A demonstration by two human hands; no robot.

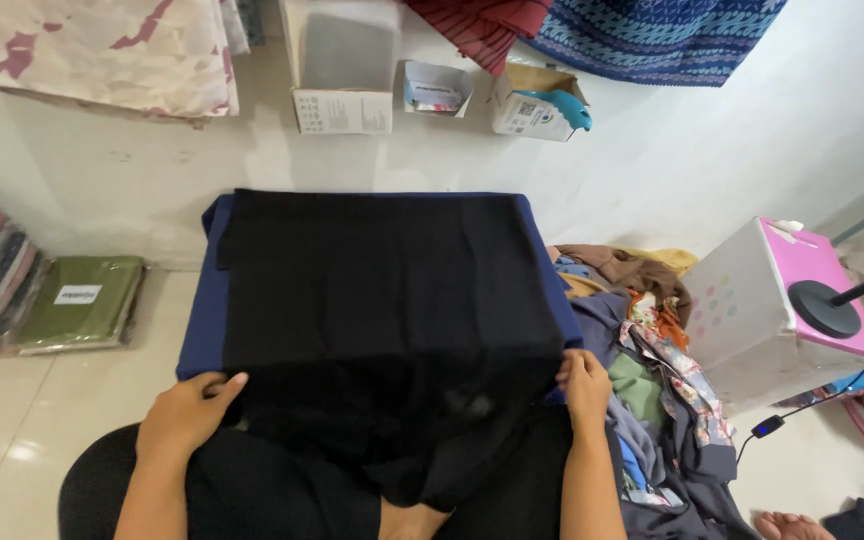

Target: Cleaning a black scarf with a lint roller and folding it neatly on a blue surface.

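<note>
At nine o'clock, a flat olive-green packet with a small white label is lying on the glossy tile floor. The left hand is pinching the near left edge of the black cloth, fingers closed on the soft matte fabric. The cloth is lying smooth and rectangular over a navy-blue padded board at centre. At twelve o'clock, three white cardboard boxes are sitting against the wall. The right hand is gripping the cloth's near right edge. At three o'clock, a crumpled heap of mixed garments is resting beside a white-and-pink box.
</note>
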